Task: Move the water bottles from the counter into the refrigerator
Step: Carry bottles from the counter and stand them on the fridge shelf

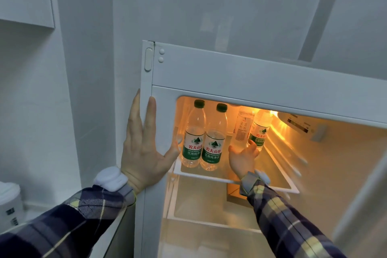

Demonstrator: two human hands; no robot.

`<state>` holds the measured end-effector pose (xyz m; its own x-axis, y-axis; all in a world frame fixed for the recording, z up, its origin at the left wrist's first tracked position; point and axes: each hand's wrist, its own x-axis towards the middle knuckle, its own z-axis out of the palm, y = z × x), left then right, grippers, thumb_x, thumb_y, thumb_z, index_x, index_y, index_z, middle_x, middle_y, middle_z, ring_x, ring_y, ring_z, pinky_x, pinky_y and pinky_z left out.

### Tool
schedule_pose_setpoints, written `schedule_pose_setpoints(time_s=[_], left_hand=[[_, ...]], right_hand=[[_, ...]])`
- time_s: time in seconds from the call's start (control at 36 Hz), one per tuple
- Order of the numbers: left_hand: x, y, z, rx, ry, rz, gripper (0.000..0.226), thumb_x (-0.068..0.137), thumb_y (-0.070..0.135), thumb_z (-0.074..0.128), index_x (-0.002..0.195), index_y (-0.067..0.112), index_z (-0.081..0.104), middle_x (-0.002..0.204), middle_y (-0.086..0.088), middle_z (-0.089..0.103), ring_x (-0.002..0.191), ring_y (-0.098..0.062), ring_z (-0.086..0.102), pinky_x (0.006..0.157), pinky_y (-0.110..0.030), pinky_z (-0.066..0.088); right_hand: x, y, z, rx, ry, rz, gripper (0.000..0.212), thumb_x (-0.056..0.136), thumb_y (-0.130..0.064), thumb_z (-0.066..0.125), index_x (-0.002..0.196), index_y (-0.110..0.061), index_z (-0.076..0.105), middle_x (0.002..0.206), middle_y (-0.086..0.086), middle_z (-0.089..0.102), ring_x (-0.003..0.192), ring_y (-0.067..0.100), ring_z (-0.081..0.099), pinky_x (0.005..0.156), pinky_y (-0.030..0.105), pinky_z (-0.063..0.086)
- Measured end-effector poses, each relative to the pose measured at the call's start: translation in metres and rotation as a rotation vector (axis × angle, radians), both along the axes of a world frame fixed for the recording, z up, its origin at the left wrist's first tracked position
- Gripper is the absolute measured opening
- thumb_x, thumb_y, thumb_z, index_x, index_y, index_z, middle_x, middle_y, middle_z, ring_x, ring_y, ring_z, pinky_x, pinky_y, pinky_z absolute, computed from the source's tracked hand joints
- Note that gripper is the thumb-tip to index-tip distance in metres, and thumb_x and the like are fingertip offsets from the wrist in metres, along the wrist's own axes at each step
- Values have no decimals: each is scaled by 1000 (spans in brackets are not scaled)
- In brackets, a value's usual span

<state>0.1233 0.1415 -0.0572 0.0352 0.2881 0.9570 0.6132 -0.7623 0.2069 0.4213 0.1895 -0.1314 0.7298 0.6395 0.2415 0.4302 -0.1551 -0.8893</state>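
Note:
The refrigerator (251, 77) stands open and lit inside. Two water bottles with green caps and green labels, one (193, 132) beside the other (214, 138), stand upright at the front left of the glass shelf (272, 176). Further back stand a clear bottle (243, 125) and another green-label bottle (260, 130). My right hand (243, 157) reaches over the shelf with its fingers spread, and the fingertips touch the lower part of that back green-label bottle. My left hand (142, 148) lies flat and open against the refrigerator's left frame edge.
A lower compartment (199, 205) lies under the shelf, with a brown box (234, 192) at its back. A white container (8, 201) sits on the counter at the far left. A white wall and a cabinet rise on the left.

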Motion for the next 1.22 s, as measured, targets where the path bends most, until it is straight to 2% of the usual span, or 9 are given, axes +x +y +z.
schedule_pose_setpoints(time_s=[0.08, 0.17, 0.25, 0.33, 0.42, 0.53, 0.69, 0.92, 1.22], left_hand=[[0, 0, 1, -8, -13, -2, 91, 86, 39, 63, 156, 0, 18, 165, -25, 11, 157, -26, 9, 126, -30, 15], [0, -1, 0, -15, -12, -4, 91, 88, 40, 62, 156, 0, 18, 164, -27, 12, 157, -26, 9, 126, -30, 14], [0, -2, 0, -33, -6, -5, 92, 88, 42, 61, 157, 0, 17, 165, -26, 10, 157, -29, 10, 126, -31, 14], [0, -3, -1, -46, -6, -1, 93, 87, 44, 60, 157, 0, 17, 165, -25, 10, 157, -30, 11, 126, -29, 13], [1, -2, -1, -45, -5, 0, 94, 87, 44, 60, 158, 2, 16, 165, -25, 10, 156, -33, 14, 126, -27, 12], [0, -2, -2, -58, -14, 7, 94, 86, 45, 59, 158, 4, 15, 166, -21, 8, 156, -26, 9, 126, -25, 10], [1, -2, -1, -51, -19, 11, 92, 86, 43, 60, 157, 1, 19, 164, -24, 12, 155, -26, 13, 125, -21, 9], [1, -1, -2, -35, -13, -8, 91, 88, 44, 60, 156, 3, 18, 164, -23, 12, 155, -31, 17, 125, -23, 13], [0, 1, -2, -16, -13, -7, 91, 87, 42, 62, 156, 5, 17, 164, -21, 12, 157, -25, 13, 125, -29, 18]], right_hand=[[-17, -19, -4, 94, 51, 181, 66, 90, -26, 66, 146, -25, 31, 145, 7, 38, 122, 29, 53, 99, 42, 45], [-27, -31, -11, 78, 24, 374, 82, 82, -28, 77, 148, -30, 29, 138, -3, 44, 120, 18, 52, 83, 40, 60], [-36, -37, -11, 39, -18, 492, 94, 72, -36, 86, 148, -31, 30, 132, -13, 49, 119, 10, 52, 65, 28, 63], [-39, -36, -10, 13, -38, 506, 82, 70, -37, 87, 138, -29, 42, 119, -23, 54, 114, 7, 57, 66, 37, 65], [-38, -31, -4, -29, -76, 474, 64, 72, -37, 86, 124, -29, 50, 107, -23, 59, 103, 5, 62, 63, 33, 63], [-36, -16, -2, -73, -111, 410, 60, 73, -35, 86, 122, -26, 54, 105, -9, 67, 104, 17, 67, 85, 33, 53], [-31, 6, 6, -80, -51, 225, 70, 80, -28, 86, 133, -8, 45, 128, 11, 65, 119, 32, 63, 97, 38, 49], [-12, 38, 8, -204, -100, 64, 65, 81, -42, 82, 126, -13, 46, 127, 13, 66, 113, 36, 65, 92, 45, 54], [-8, 30, 3, -231, -138, 101, 75, 83, -54, 74, 144, -19, 47, 135, 7, 65, 116, 32, 65, 97, 43, 54]])
